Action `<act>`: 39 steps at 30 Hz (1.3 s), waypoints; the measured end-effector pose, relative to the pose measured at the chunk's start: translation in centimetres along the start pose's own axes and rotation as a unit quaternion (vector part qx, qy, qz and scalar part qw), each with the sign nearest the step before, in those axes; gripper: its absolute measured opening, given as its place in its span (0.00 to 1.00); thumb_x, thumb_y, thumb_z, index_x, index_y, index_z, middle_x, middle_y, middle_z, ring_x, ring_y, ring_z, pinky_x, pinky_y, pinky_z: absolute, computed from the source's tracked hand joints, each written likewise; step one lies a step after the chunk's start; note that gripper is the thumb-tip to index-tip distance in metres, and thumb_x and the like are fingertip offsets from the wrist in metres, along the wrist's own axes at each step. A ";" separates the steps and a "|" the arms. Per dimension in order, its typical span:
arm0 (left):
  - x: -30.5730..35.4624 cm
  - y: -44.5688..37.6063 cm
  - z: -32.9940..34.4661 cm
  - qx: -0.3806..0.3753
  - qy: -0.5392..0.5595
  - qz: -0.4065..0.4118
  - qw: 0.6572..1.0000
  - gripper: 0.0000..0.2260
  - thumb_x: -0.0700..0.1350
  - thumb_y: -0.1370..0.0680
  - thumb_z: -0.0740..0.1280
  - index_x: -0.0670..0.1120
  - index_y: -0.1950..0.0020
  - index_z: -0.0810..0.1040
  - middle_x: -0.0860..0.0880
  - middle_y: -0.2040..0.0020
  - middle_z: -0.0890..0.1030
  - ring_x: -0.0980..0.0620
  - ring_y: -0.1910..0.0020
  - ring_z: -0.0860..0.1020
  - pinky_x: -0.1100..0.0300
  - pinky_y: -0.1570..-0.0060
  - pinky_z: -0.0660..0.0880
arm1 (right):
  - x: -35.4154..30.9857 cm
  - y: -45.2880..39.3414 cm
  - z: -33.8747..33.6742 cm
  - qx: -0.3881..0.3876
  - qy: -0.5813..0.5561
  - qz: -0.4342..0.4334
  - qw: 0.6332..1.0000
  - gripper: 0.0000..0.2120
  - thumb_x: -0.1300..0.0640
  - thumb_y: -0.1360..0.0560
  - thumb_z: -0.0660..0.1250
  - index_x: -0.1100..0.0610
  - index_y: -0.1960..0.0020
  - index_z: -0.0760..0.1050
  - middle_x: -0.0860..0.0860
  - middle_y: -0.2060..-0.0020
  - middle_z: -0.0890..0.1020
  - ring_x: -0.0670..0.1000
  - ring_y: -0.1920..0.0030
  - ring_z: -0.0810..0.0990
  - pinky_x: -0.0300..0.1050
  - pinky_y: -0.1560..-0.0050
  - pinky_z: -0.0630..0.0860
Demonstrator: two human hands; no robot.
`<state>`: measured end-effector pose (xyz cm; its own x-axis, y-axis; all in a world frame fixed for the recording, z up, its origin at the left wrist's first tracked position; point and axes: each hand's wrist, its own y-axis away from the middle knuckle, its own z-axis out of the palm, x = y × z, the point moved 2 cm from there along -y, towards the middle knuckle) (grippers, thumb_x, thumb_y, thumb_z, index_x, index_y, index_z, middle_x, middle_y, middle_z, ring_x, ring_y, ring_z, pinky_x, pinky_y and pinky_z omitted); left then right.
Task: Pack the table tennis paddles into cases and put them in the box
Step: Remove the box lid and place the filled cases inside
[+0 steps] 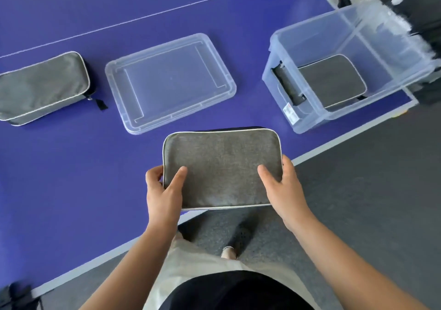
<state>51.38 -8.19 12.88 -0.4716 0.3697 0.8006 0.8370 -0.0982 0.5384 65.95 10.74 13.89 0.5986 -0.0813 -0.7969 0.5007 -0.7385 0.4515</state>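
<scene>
A grey fabric paddle case point(222, 170) with pale piping round its rim is held flat over the near edge of the blue table tennis table point(71, 166), its near long side jutting out past that edge above the grey carpet. Its dark underside shows as a thin strip along the far side. The left hand point(162, 191) clasps the case's near left corner, thumb lying on the top face and the fingers curled round the short side and beneath. The right hand point(284, 188) clasps the near right corner the same way, thumb on top and fingers wrapped round the edge. Both hands are closed firmly on the case. Just beyond the case, a clear plastic lid point(170, 83) lies flat on the table, apart from it. Toward the table's right edge stands a clear plastic storage box point(310, 121), open at the top, with another grey case point(331, 80) lying flat on its bottom and a black handle on its near left wall. Nothing lies between the held case and the box. Toward the table's left edge a third grey case point(43, 85) rests zipped shut, its black zipper pull hanging at the right end. Past the table's far right corner, dark blurred objects cannot be made out.
</scene>
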 end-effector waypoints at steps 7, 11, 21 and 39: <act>2.0 5.3 9.6 -0.052 -0.015 0.018 0.998 0.18 0.55 0.24 0.71 0.53 0.38 0.71 0.59 0.46 0.77 0.63 0.50 0.76 0.62 0.56 0.72 | 1.7 -0.6 -11.5 0.053 -0.007 0.018 0.998 0.13 0.44 0.23 0.66 0.36 0.41 0.68 0.40 0.43 0.78 0.40 0.42 0.77 0.43 0.41 0.74; 4.6 6.6 13.5 -0.084 -0.024 0.034 0.996 0.17 0.55 0.25 0.72 0.55 0.39 0.71 0.58 0.45 0.78 0.60 0.47 0.78 0.58 0.53 0.75 | 1.2 -1.6 -16.2 0.072 -0.042 0.034 0.996 0.12 0.49 0.23 0.67 0.32 0.47 0.70 0.34 0.48 0.80 0.34 0.48 0.78 0.35 0.50 0.73; 12.8 7.0 22.7 -0.160 -0.033 0.049 0.985 0.13 0.50 0.24 0.71 0.57 0.42 0.72 0.55 0.48 0.78 0.69 0.55 0.77 0.70 0.65 0.72 | -2.1 -8.7 -25.4 0.153 -0.071 0.047 0.985 0.14 0.52 0.22 0.67 0.41 0.38 0.76 0.35 0.48 0.82 0.34 0.49 0.80 0.40 0.47 0.74; 19.7 4.3 39.5 -0.063 0.002 -0.010 0.998 0.23 0.46 0.27 0.75 0.54 0.36 0.69 0.57 0.47 0.80 0.63 0.55 0.82 0.60 0.54 0.77 | -7.1 -31.4 -36.9 -0.010 0.046 0.010 0.999 0.22 0.43 0.24 0.68 0.44 0.32 0.68 0.38 0.42 0.78 0.41 0.42 0.78 0.45 0.42 0.76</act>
<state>56.66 35.19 20.63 -0.4898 0.3693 0.7898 0.7855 -0.2060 0.5835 69.07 59.22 20.21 0.6631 -0.0342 -0.7477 0.4994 -0.7238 0.4761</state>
